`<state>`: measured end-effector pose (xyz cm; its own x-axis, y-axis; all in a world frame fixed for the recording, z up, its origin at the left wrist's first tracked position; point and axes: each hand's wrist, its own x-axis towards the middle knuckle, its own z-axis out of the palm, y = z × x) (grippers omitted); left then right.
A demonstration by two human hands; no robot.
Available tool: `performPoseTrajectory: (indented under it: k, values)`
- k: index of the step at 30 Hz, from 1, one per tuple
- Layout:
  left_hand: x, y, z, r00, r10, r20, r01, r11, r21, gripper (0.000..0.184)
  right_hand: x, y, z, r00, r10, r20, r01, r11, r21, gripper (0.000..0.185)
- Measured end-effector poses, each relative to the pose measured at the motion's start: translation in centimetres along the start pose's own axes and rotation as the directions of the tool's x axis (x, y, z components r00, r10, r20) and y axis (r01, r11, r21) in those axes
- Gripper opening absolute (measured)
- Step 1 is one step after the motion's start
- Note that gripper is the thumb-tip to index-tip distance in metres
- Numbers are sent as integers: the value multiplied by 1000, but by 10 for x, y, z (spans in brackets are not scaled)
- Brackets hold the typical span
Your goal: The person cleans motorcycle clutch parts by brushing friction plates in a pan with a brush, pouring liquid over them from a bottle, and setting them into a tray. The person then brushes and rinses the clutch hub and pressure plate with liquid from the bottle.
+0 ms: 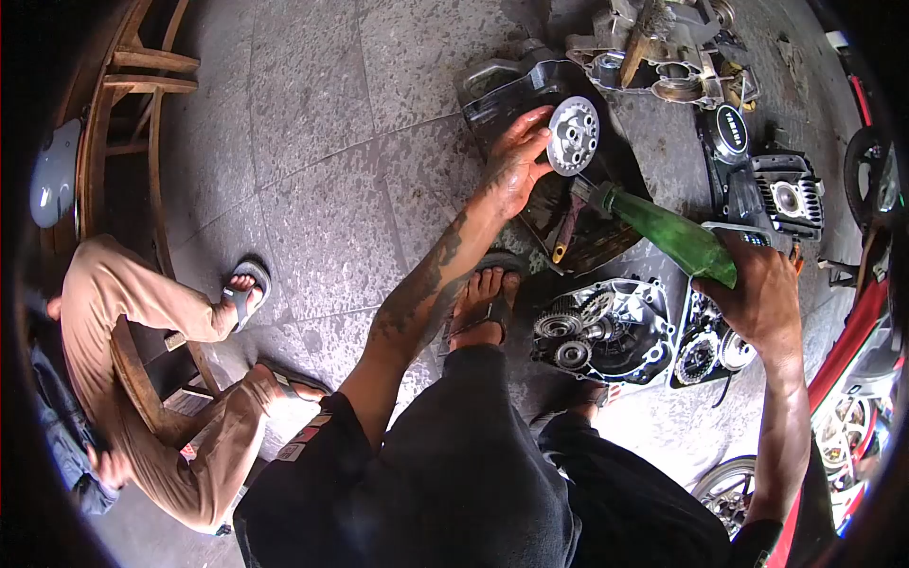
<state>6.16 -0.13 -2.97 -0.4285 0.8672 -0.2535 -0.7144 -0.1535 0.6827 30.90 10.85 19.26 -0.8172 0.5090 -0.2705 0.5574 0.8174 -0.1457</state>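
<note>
My left hand (519,163) grips a round grey clutch plate (574,136) by its edge; the plate has a toothed rim and several holes, and its face stands nearly upright. My right hand (755,289) is wrapped round the base of a green bottle (668,232). The bottle is tilted, its neck pointing down-left with the tip just below the clutch plate. Under both lies a dark oil pan (530,97). A brush with a yellow-tipped handle (566,232) rests in the pan.
An open engine case with gears (606,327) lies near my feet, beside another geared cover (699,358). Further off are a crankcase (653,57), a Yamaha cover (729,131) and a finned cylinder head (788,196). At left, a person in tan trousers (142,293) sits on a wooden bench (142,393).
</note>
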Motion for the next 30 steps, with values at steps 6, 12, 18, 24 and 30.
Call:
performPoseTrajectory:
  k: [6, 12, 18, 24, 30]
  values:
    - [-2, -1, 0, 996, 55, 76, -77, 939, 336, 48, 6, -5, -14, 998, 54, 36, -56, 997, 55, 49]
    - [-10, 0, 9, 870, 381, 314, -427, 259, 867, 60, -1, 2, -22, 996, 85, 3, -85, 996, 36, 46]
    - [-25, -4, 24, 800, 375, 469, -511, 16, 859, 66, -8, 7, -32, 994, 87, 60, -81, 992, -102, 45]
    - [-36, -13, 26, 715, 329, 617, -544, -292, 787, 67, -16, -4, -54, 985, 136, 104, -104, 957, -271, 47]
    - [-44, -10, 18, 634, 165, 755, -621, -474, 624, 53, -8, 1, -69, 993, 55, 108, -27, 969, -247, 41]
